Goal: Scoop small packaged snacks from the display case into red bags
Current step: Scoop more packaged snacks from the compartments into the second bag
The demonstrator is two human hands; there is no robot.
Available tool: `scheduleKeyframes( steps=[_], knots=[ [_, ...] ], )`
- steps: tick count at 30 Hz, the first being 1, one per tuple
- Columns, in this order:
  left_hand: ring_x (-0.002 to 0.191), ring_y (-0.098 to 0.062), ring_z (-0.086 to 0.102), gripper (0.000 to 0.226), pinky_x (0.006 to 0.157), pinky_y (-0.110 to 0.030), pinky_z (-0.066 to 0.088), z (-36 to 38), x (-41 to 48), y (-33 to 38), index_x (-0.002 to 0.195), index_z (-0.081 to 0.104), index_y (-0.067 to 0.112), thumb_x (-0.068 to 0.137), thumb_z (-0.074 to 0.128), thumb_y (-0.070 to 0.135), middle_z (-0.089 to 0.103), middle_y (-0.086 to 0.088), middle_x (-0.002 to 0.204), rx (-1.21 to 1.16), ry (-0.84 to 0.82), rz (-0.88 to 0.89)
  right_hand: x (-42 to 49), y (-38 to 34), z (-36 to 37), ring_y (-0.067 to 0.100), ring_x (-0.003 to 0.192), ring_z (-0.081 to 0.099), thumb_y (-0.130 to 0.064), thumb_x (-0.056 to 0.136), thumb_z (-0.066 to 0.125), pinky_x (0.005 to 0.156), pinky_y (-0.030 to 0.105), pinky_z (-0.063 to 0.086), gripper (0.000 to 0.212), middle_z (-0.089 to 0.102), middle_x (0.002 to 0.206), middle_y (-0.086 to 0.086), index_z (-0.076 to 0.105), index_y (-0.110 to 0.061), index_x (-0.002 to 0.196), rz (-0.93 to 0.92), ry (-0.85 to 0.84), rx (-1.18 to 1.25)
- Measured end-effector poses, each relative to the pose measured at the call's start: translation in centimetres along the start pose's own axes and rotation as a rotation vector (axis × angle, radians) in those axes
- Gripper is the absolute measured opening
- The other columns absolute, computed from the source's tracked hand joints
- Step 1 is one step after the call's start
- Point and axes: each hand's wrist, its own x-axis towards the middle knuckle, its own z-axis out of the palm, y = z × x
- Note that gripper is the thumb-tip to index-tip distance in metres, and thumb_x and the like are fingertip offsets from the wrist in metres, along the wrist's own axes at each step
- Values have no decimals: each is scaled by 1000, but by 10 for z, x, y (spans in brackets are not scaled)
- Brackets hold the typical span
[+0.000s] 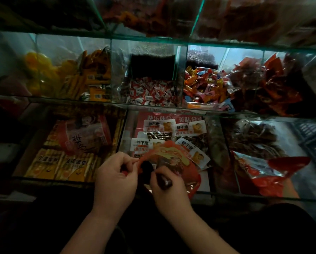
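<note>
You face a tiered glass display case (181,109), its green-edged panes dividing each shelf into compartments; the room around you is dim, the lower foreground nearly black; pale light falls brightest into the middle tier's right-hand compartments (225,52); at your far right, beside the lowest tier, sits a dark slatted crate (311,136), partly cut off.

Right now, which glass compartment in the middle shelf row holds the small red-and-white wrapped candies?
The second compartment from the left, directly above the hands. Its small red-and-white wrapped candies sit between yellow-orange packets and mixed multicoloured sweets.
</note>
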Motion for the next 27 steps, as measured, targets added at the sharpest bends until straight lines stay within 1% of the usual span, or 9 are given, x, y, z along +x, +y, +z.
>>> scheduleKeyframes(
  steps=[3, 6, 8, 10, 12, 15, 20, 24, 27],
  knots=[
    [84, 3, 67, 46, 63, -8, 47, -1, -1, 0, 64, 47, 28, 83, 77, -2, 66, 13, 75, -1, 17, 27, 9, -1, 3, -6, 72, 64, -25, 91, 64, 66, 8, 46, 20, 70, 75, -18, 66, -34, 74, 54, -58, 25],
    [87, 2, 68, 43, 64, -11, 50, -4, -1, -2, 65, 47, 27, 84, 73, -1, 66, 14, 80, 1, 43, 11, 26, -7, -3, 5, 85, 73, -28, 86, 69, 83, 36, 60, 6, 77, 86, -13, 75, -29, 87, 287, 28, 380],
    [88, 1, 68, 40, 63, -18, 54, -5, 1, -5, 66, 46, 27, 85, 71, 2, 66, 13, 83, 17, 52, 3, 23, -12, -10, 18, 95, 75, -31, 78, 75, 87, 45, 60, 14, 79, 95, -7, 76, -33, 92, 388, 111, 597],
    [86, 1, 67, 40, 60, -16, 51, -6, 4, -8, 67, 46, 28, 85, 72, 3, 67, 14, 84, 35, 69, -8, 12, -10, -19, 25, 88, 77, -30, 74, 77, 77, 42, 62, 17, 80, 91, 0, 76, -32, 91, 462, 165, 718],
    [84, 1, 67, 41, 59, -16, 50, -7, 5, -10, 67, 45, 28, 85, 73, 3, 66, 13, 83, 44, 84, -3, -2, -9, -30, 29, 83, 78, -20, 83, 74, 67, 36, 62, 5, 79, 87, 13, 76, -19, 87, 510, 181, 810],
    [86, -1, 68, 40, 63, -32, 56, -6, 7, -10, 67, 45, 28, 85, 73, 5, 66, 10, 78, 46, 90, 18, -20, -11, -51, 38, 83, 76, -13, 93, 65, 64, 35, 62, 11, 76, 86, 25, 70, -8, 85, 544, 234, 916],
    [88, 2, 67, 42, 67, -25, 54, -4, 8, 0, 66, 47, 30, 84, 74, 4, 68, 18, 85, 70, 57, 27, -36, -20, -84, 42, 82, 75, -14, 98, 60, 61, 38, 63, 16, 75, 87, 27, 63, 0, 91, 567, 307, 1017],
    [74, 2, 63, 37, 55, -13, 48, -4, 12, 11, 72, 54, 33, 85, 75, 5, 65, 17, 82, 108, -10, -46, -41, -21, -105, 43, 81, 75, -20, 100, 56, 61, 40, 64, 21, 73, 86, 32, 60, 0, 94, 574, 353, 1065],
    [76, -4, 57, 36, 64, -22, 49, -8, 19, 25, 83, 55, 36, 82, 78, 9, 58, 14, 82, 250, -78, -62, -47, -24, -121, 44, 81, 75, -20, 100, 55, 56, 36, 62, 23, 73, 84, 30, 60, -2, 88, 517, 378, 1084]
  ],
)
